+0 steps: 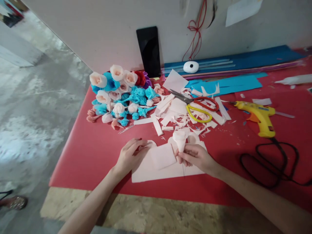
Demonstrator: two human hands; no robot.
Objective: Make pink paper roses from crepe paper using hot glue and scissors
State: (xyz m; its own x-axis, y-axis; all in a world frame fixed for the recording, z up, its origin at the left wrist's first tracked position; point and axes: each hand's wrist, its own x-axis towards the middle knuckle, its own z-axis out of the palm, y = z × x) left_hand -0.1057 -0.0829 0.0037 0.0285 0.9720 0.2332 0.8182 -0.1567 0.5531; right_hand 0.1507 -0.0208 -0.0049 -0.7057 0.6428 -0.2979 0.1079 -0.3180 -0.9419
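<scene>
My right hand (195, 157) is closed around the base of a rolled pale pink paper flower (179, 139), held upright over the red table cover (92, 152). My left hand (130, 156) rests on a flat sheet of pale pink paper (158, 164), its fingers curled and pinching a cut petal piece (148, 144) at the sheet's upper left edge. The two hands are a hand's width apart, both near the table's front edge.
A heap of finished pink, white, blue and red paper flowers (122, 94) lies at the back left. Paper scraps (170, 113), scissors (197, 104) with red and yellow handles, a yellow glue gun (262, 117) with black cord (275, 162), blue paper sheets (229, 84) and a black phone (148, 50) are behind.
</scene>
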